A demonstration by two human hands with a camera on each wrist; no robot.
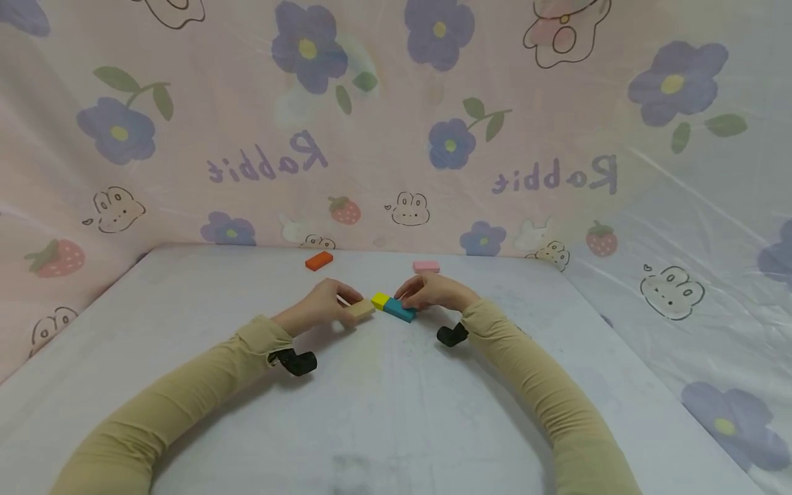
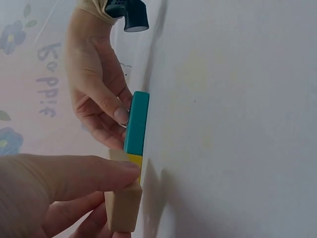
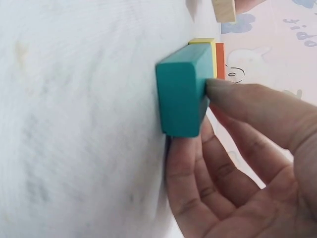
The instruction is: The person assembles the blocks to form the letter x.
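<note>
My left hand (image 1: 326,303) pinches a plain wooden block (image 1: 361,309) between thumb and fingers. In the left wrist view this wooden block (image 2: 124,206) is tilted and overlaps the yellow block. My right hand (image 1: 432,292) grips a teal block (image 1: 399,309), thumb on one face and fingers on the other, as the right wrist view shows of the teal block (image 3: 178,96). The yellow block (image 1: 380,300) sits against the teal block's far left end, and the wooden block's tip is close beside it.
On the white table (image 1: 383,412), an orange block (image 1: 319,260) lies at the back left and a pink block (image 1: 426,266) behind my right hand. A printed curtain (image 1: 383,124) hangs along the back and sides. Black wrist cameras jut below both sleeves.
</note>
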